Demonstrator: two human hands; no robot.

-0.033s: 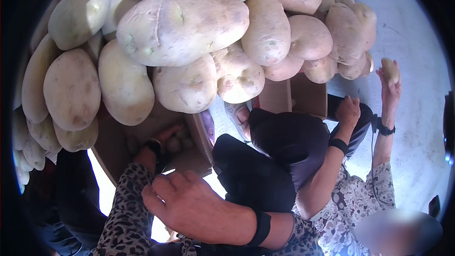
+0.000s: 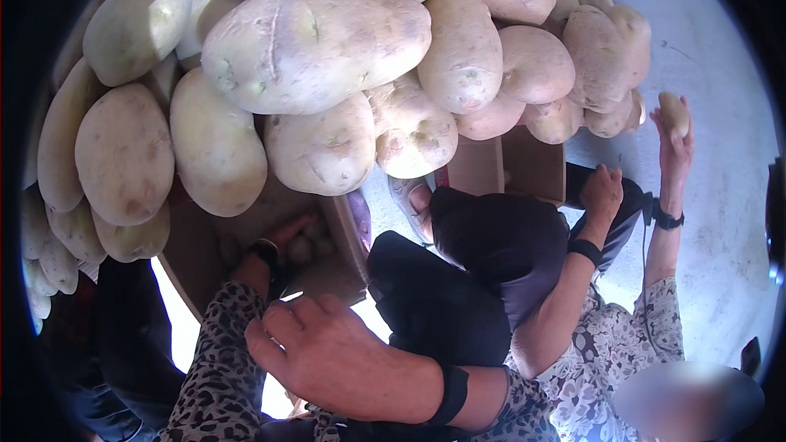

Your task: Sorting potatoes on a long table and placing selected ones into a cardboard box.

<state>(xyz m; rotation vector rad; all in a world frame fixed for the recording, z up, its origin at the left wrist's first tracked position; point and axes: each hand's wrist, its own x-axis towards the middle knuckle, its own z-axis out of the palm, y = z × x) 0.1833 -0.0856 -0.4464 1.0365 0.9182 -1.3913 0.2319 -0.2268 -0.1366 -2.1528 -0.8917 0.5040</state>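
**Pale yellow-tan, oval potatoes (image 2: 124, 154), in a heap and in a box**

The potatoes make a large heap, which fills the upper part of the view. They lie close together, many of them touching, and they point in different directions. Their skin is pale, with small eyes, brown spots and scuffed marks. In the front lies one long, knobby potato (image 2: 282, 49), almost sideways, with a thin scar on its skin.

Below the front edge of the heap there is an open brown cardboard box (image 2: 345, 237), partly hidden by the heap. Inside it, in shadow, several pale, rounded potatoes (image 2: 300, 249) lie loosely, near its right wall.
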